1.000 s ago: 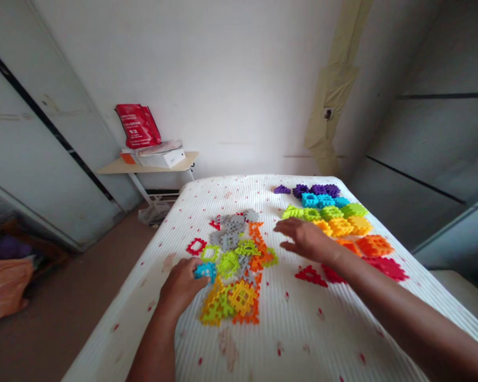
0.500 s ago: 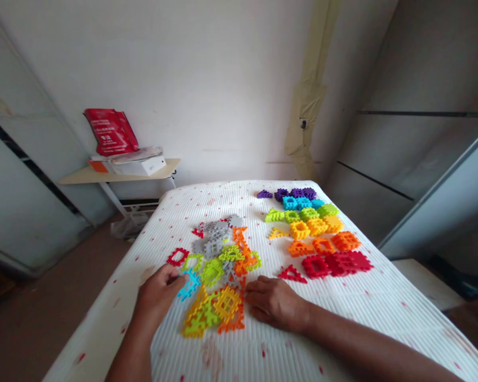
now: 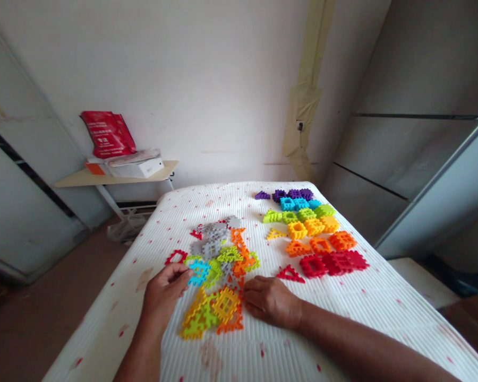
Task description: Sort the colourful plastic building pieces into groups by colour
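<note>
My left hand (image 3: pixel 163 294) pinches a blue plastic waffle block (image 3: pixel 199 272) at the left edge of a loose heap of mixed-colour waffle blocks (image 3: pixel 223 265). My right hand (image 3: pixel 271 302) lies flat on the white mattress (image 3: pixel 175 212), holding nothing, with its fingertips close to an orange block (image 3: pixel 231 318) in the heap. Farther right, blocks lie sorted by colour in rows: purple (image 3: pixel 290 194), blue (image 3: pixel 295 203), lime (image 3: pixel 295 215), yellow (image 3: pixel 308 227), orange (image 3: pixel 321 245), red (image 3: pixel 326 264).
A wooden side shelf (image 3: pixel 115 178) beyond the mattress bears a white box (image 3: pixel 137 168) and a red bag (image 3: pixel 107 134). A plastic bag (image 3: pixel 121 232) lies beneath it. The brown floor (image 3: pixel 63 297) runs along the mattress's left side, with grey cupboard doors (image 3: pixel 414 159) on the right.
The blue block has shifted right and up, over the heap, with my left hand. My right hand has stayed beside the heap since half a second ago, having come down from above the rows earlier.
</note>
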